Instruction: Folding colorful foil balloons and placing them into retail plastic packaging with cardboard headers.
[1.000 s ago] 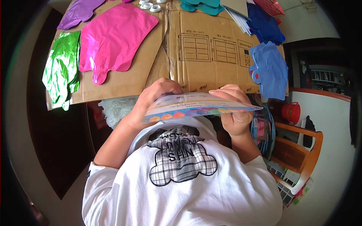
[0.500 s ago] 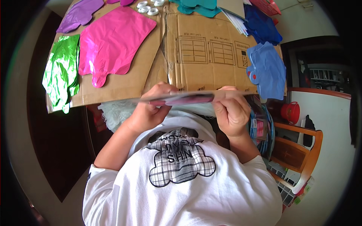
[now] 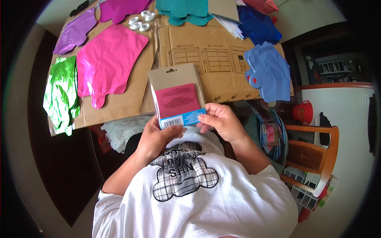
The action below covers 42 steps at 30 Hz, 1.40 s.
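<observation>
I hold a flat clear plastic packet (image 3: 176, 98) between both hands, just in front of my chest at the near edge of the cardboard. It has a beige backing with a hang hole at the top, a dark pink panel, and a blue strip with a barcode along the bottom. My left hand (image 3: 156, 139) grips the lower left corner, thumb on the front. At the lower right corner, my right hand (image 3: 222, 122) pinches the packet between thumb and fingers. The packet's far side is hidden.
Flat foil balloons lie on the cardboard (image 3: 226, 85): green (image 3: 61, 93), pink (image 3: 111, 59), purple (image 3: 77, 33), teal (image 3: 184, 11), dark blue (image 3: 258, 25) and light blue (image 3: 270, 71). White ribbon rolls (image 3: 144, 27) sit at the back. A wooden chair (image 3: 307, 148) stands right.
The packet, seen almost edge-on before, has turned so its printed face shows. Both hands have moved down towards its bottom corners. The whole view has shifted slightly.
</observation>
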{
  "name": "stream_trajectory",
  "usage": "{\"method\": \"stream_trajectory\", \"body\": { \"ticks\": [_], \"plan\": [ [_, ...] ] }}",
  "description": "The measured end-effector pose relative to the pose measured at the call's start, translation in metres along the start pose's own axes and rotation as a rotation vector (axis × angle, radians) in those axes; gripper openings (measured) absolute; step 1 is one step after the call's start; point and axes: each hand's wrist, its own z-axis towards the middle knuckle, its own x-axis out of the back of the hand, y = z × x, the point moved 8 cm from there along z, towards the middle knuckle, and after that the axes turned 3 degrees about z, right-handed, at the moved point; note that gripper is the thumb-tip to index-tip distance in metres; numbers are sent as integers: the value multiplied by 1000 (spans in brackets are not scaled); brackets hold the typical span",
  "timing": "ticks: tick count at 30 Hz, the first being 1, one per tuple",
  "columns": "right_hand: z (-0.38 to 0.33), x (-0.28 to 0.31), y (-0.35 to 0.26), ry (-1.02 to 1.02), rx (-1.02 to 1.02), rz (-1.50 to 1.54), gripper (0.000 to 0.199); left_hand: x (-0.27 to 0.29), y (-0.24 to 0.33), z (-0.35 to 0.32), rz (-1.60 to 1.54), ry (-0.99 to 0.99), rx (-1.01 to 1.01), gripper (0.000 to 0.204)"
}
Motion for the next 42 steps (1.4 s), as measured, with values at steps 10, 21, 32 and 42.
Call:
{"method": "stream_trajectory", "body": {
  "ticks": [10,21,32,42],
  "plan": [
    [30,42,-76,141,203,-588,19,14,-18,12,-30,59,87,18],
    [132,127,-200,737,466,-1530,17,10,-16,15,-64,73,78,16],
    [22,55,-126,333,552,-908,8,5,-3,15,206,83,90,50],
    [-52,41,-53,373,520,-755,9,-62,92,-45,1569,161,-1160,25]
  ]
}}
